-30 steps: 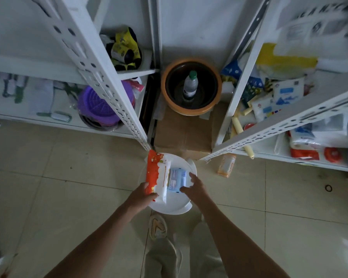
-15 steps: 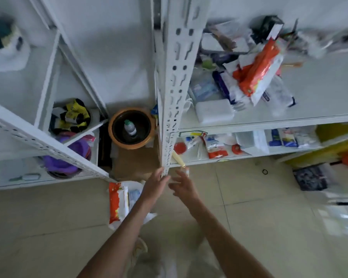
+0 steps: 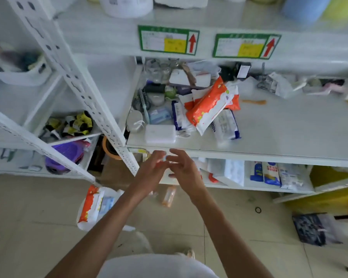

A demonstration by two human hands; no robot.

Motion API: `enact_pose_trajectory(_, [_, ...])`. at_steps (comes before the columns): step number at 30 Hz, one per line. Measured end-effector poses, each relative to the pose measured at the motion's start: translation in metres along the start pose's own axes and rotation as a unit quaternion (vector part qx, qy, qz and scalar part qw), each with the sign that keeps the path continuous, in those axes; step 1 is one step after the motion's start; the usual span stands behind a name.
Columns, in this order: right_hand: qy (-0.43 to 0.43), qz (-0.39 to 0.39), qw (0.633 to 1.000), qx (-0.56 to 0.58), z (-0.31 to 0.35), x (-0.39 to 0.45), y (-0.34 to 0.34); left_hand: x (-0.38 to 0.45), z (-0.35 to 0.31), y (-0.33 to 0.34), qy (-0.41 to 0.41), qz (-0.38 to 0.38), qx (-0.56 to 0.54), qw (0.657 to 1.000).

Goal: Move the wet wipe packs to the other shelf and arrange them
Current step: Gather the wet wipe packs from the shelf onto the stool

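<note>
An orange-and-white wet wipe pack [image 3: 207, 105] lies tilted on top of a heap of other packs on the middle shelf [image 3: 269, 137], with a blue-and-white pack [image 3: 225, 123] beside it. Another orange-and-white pack [image 3: 90, 203] stands in a white basin [image 3: 82, 223] on the floor, next to a small blue pack [image 3: 107, 203]. My left hand [image 3: 151, 169] and my right hand [image 3: 181, 167] hover close together just below the shelf's front edge. Both have spread fingers and hold nothing.
A white box [image 3: 160, 134] sits at the shelf's front left corner. The perforated white upright [image 3: 78, 83] of the left rack crosses in front. More packs [image 3: 267, 173] stand on the lower shelf. A small bottle [image 3: 169, 196] lies on the tiled floor.
My hands let go of the packs in the basin on the floor and rose toward the middle shelf. The view swung up and to the right.
</note>
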State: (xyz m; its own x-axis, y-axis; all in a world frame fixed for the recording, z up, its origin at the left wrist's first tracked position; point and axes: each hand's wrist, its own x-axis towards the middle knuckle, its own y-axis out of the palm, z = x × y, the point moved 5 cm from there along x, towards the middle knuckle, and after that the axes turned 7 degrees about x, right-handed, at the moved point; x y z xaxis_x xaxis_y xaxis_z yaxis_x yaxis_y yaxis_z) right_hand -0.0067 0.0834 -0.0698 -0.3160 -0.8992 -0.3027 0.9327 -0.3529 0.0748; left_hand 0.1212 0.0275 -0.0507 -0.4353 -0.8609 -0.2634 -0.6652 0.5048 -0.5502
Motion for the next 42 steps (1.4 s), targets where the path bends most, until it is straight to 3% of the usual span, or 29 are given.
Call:
enact_pose_trajectory(4, [-0.023,-0.017,0.998,0.050,0.046,0.010,-0.033,0.034,-0.054,-0.009,0.041,-0.002,0.027,0.999])
enact_pose_trajectory(7, [-0.019,-0.080,0.996,0.039,0.059,0.030,-0.057,0.082,-0.085,-0.007,0.102,0.015,0.081,0.991])
enact_pose_trajectory(10, [-0.018,-0.187,0.981,-0.042,0.066,0.057,-0.096,0.141,-0.108,-0.007,0.112,-0.017,0.123,0.986])
enact_pose_trajectory(14, [0.001,-0.302,0.925,-0.230,0.083,0.098,-0.152,0.197,-0.134,0.007,0.098,-0.052,0.175,0.978])
enact_pose_trajectory(17, [0.038,-0.298,0.885,-0.355,0.082,0.131,-0.179,0.222,-0.143,0.032,0.090,-0.028,0.246,0.965])
enact_pose_trajectory(21, [0.125,-0.258,0.854,-0.434,0.068,0.151,-0.197,0.228,-0.146,0.062,0.065,-0.020,0.286,0.956])
enact_pose_trajectory(23, [0.136,-0.249,0.861,-0.422,0.063,0.155,-0.204,0.228,-0.143,0.067,0.050,-0.038,0.267,0.962])
enact_pose_trajectory(26, [0.155,-0.223,0.892,-0.361,0.060,0.155,-0.210,0.228,-0.136,0.066,0.007,-0.001,0.183,0.983])
enact_pose_trajectory(31, [0.178,-0.181,0.957,-0.138,0.048,0.141,-0.218,0.199,-0.140,0.053,-0.041,0.002,0.053,0.998])
enact_pose_trajectory(35, [0.170,-0.156,0.972,-0.030,0.048,0.114,-0.219,0.158,-0.143,0.036,-0.067,-0.024,-0.058,0.996])
enact_pose_trajectory(42, [0.096,-0.055,0.991,0.069,0.057,0.050,-0.170,0.046,-0.102,0.000,-0.134,-0.059,-0.122,0.982])
